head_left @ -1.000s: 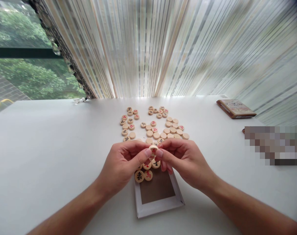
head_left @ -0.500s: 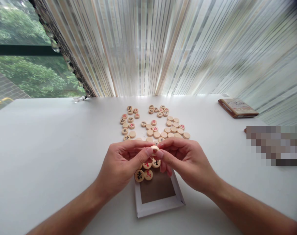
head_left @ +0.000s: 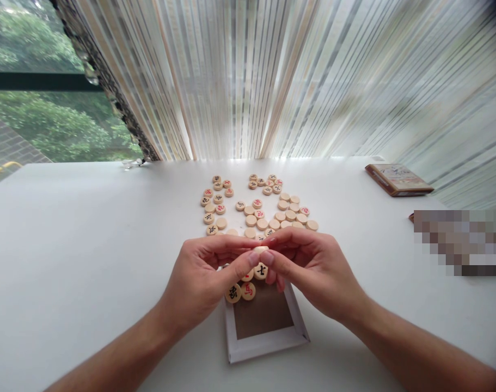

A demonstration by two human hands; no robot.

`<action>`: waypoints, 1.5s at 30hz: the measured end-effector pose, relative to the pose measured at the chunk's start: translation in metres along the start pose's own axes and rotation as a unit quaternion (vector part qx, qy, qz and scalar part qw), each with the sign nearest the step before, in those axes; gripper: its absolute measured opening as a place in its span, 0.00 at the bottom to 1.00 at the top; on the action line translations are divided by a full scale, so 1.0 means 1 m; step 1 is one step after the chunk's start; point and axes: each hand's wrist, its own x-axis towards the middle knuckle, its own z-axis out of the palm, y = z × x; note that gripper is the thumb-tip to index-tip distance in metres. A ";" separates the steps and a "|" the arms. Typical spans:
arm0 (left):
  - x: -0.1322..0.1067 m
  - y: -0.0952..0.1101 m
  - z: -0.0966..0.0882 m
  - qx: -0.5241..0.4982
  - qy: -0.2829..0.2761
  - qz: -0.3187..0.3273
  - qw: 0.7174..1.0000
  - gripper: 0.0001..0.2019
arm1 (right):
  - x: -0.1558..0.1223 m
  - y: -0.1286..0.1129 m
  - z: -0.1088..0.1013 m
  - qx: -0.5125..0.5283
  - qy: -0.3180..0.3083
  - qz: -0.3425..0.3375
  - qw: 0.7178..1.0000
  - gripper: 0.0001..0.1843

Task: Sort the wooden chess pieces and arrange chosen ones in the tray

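Head view: a wooden disc (head_left: 261,250) is pinched by the left hand (head_left: 204,267) and the right hand (head_left: 308,264), thumbs near and fingertips beyond, each grip closed down onto the disc. A two-sided hold is used, apparently so that its angle can be controlled. The disc is held above the far end of a white-rimmed tray (head_left: 230,337) and is tilted, with a pale surface presented (its marking cannot be made out).

At the tray's left edge, a black-marked disc (head_left: 233,293) is placed, with a red-marked disc (head_left: 248,291) just beside it; space is presumably saved by this close spacing. On the desk (head_left: 109,245), loose discs (head_left: 251,220) are spread between tray and far edge, some characters uppermost. A flat box (head_left: 400,182) is set near the far edge, at right, where the discs are not obstructed.
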 end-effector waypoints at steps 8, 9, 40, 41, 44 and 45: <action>0.000 0.004 0.001 -0.037 -0.025 0.002 0.999 0.07 | 0.002 -0.005 0.000 0.056 -0.028 0.019 0.998 0.12; 0.001 0.004 0.001 -0.043 -0.029 0.002 0.999 0.08 | 0.003 -0.005 0.000 0.064 -0.033 0.023 0.997 0.12; 0.002 -0.001 -0.007 -0.143 -0.073 -0.089 0.983 0.14 | 0.007 -0.003 -0.007 0.158 -0.082 0.119 0.977 0.13; 0.002 0.000 -0.007 -0.145 -0.071 -0.090 0.983 0.14 | 0.007 -0.003 -0.007 0.156 -0.081 0.119 0.977 0.13; 0.002 0.000 -0.006 -0.144 -0.068 -0.095 0.983 0.16 | 0.008 -0.001 -0.007 0.151 -0.074 0.118 0.979 0.15; 0.003 0.000 -0.006 -0.143 -0.069 -0.097 0.983 0.16 | 0.007 0.000 -0.007 0.149 -0.071 0.119 0.979 0.16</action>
